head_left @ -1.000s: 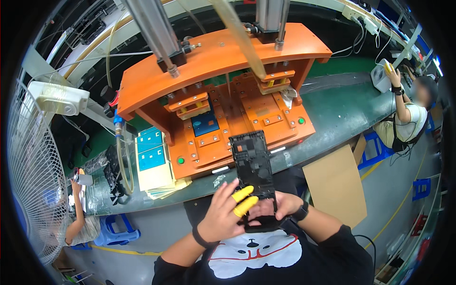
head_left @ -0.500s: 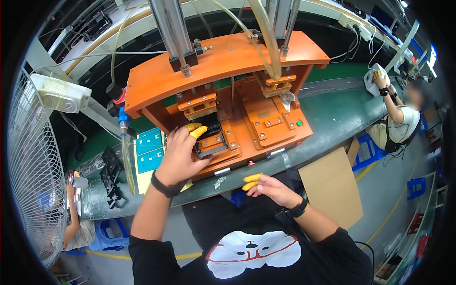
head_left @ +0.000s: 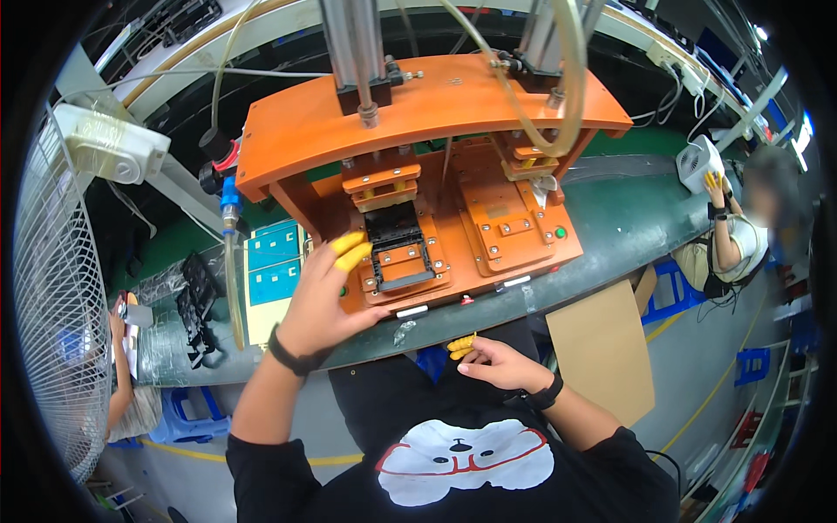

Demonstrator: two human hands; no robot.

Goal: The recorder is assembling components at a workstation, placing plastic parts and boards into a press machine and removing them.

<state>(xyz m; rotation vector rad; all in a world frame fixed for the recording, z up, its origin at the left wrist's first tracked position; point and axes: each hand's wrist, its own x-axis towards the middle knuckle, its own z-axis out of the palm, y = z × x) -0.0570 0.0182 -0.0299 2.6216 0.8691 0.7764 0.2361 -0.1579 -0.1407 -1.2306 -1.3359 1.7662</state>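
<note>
Far left: wire guard of a standing fan [head_left: 52,296], and below it a co-worker's hand [head_left: 118,327] at the counter's end. Next along the green counter [head_left: 628,209], a stack of black frame parts [head_left: 196,301] lying within reach, then teal cards [head_left: 273,266] propped beside the machine.

Now the left hand [head_left: 323,301]: raised to the orange press fixture [head_left: 418,174], yellow finger cots on two fingertips, fingers spread and resting against the left edge of the nest, gripping nothing. Looks like steadying or seating, with the palm kept outside the ram's path. Right there, the black frame part [head_left: 397,240] sitting in the left nest of the orange base, directly under the upper pressing block, squared up between the locating stops. Half a second ago that hand lay over the part; now slid off to the side, part fully exposed.

Centre and right of the fixture: second nest, empty of any black part as far as can be seen, with a green button [head_left: 560,233] on the base.

Lower down, the right hand [head_left: 493,362]: drawn in close to the body at the counter's front edge, loosely curled, yellow-capped fingertips together; possibly pinching something small, hard to say at this size. Sits lower and nearer the chest than before.

Far right: another seated person [head_left: 732,235], hands up at a small white unit [head_left: 697,161].
</note>
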